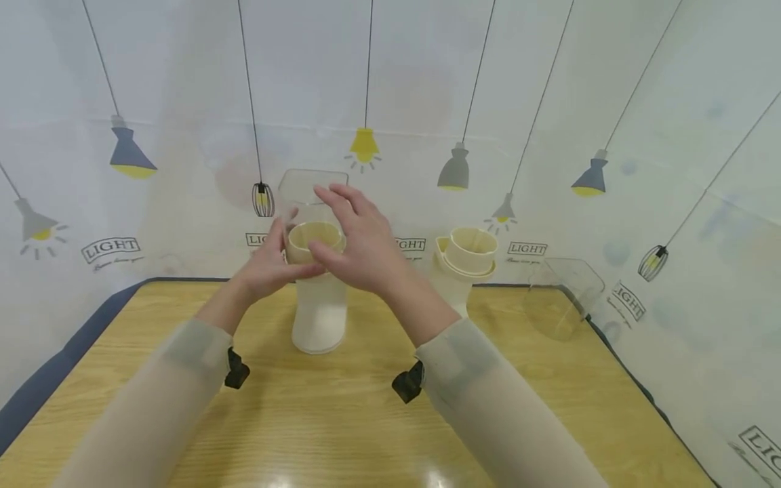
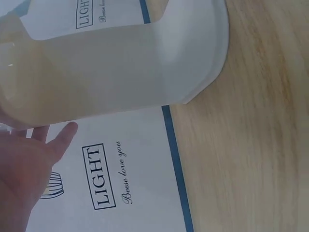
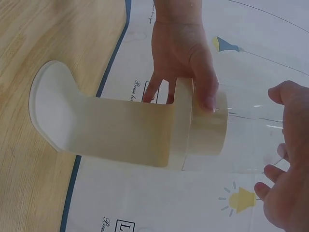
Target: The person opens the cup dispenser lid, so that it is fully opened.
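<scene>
A cream plastic stand (image 1: 320, 315) with a flared base stands upright on the table, a round collar (image 3: 207, 128) at its top. A clear plastic container (image 1: 314, 183) sits over that collar, its open-looking end upward. My left hand (image 1: 265, 268) grips the stand at the collar, thumb across the front and fingers behind, as the right wrist view shows. My right hand (image 1: 366, 244) holds the clear container, with thumb and fingers curved round its side. In the left wrist view the stand's column (image 2: 101, 72) hides part of the left hand (image 2: 24, 164).
A second cream stand (image 1: 466, 261) with a round collar is to the right, partly behind my right forearm. Farther right, another clear container (image 1: 561, 298) lies near the table's back right corner. A printed cloth wall (image 1: 415, 81) surrounds the wooden table (image 1: 317, 420).
</scene>
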Demonstrator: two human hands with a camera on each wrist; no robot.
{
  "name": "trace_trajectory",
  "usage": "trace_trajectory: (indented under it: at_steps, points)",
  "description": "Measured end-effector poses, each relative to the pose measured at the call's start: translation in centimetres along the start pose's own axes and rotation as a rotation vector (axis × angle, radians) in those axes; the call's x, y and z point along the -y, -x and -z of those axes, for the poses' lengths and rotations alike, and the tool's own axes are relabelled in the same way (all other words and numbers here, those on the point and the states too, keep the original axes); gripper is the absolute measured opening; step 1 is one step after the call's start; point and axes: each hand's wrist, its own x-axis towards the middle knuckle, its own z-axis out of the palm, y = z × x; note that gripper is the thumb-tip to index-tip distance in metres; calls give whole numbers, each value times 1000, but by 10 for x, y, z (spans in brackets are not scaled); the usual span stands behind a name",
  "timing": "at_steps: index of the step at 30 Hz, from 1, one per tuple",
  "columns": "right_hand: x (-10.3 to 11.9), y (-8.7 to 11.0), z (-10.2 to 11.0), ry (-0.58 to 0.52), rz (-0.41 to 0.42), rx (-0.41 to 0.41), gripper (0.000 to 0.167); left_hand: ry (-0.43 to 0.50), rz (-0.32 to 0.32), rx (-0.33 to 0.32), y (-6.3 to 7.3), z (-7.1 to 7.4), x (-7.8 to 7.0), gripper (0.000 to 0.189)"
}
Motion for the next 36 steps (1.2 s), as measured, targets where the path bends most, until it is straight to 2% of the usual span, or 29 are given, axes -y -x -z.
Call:
trace_trajectory:
  at_steps: [8, 16, 21, 29, 36]
  points:
    - [-2, 3, -8, -4, 15, -76, 73, 6, 3, -41, 5, -10, 9, 117]
    - [-6, 5, -15, -19, 9, -144, 71, 9, -12, -139, 11, -25, 10, 122]
    - [-10, 5, -16, -66, 19, -170, 67, -18, -30, -229, 16, -36, 8, 121]
    - [-14, 7, -15, -123, -1, -198, 68, -138, -56, -451, 24, -61, 5, 121]
    - [-16, 6, -17, -118, -4, -214, 72, -172, -74, -543, 32, -72, -3, 120]
